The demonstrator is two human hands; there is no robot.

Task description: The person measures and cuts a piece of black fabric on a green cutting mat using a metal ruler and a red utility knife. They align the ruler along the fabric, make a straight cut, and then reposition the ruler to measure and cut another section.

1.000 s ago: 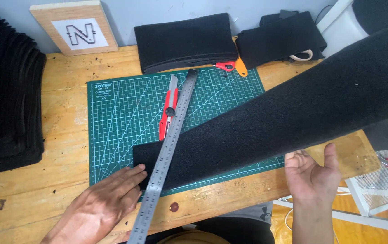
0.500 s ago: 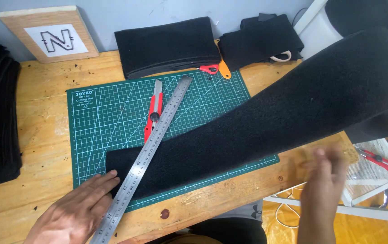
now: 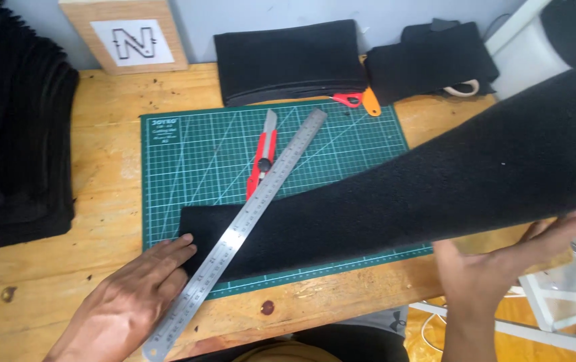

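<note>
In the head view, your left hand (image 3: 133,295) lay flat and unclenched, fingers together, with the fingertips at the near-left corner of the black felt strip (image 3: 402,194) and just beside the lower end of the steel ruler (image 3: 247,221); it gripped nothing. Your right hand (image 3: 496,275) was open too, palm up beneath the strip's near edge, propping it rather than pinching it. The strip's left end lay on the green cutting mat (image 3: 194,167), while the rest rose to the right, off the surface (image 3: 107,134) and out of the picture. The ruler lay slantwise across that left end, and the red utility knife (image 3: 261,157) lay untouched on the mat, close alongside the ruler's upper half. I judged the work to be at the lining-up stage: felt under the ruler, blade not yet in hand. A next move would call for the left hand to press the ruler down firmly before the right let go of the felt. Room was best on the mat's bare upper left. The stack of black pieces (image 3: 13,134) crowded the far left, the folded black fabric (image 3: 288,60) and the scissors (image 3: 358,100) lined the back edge, and the surface's near edge ran just under your hands, with a white frame (image 3: 556,302) below at the right.
</note>
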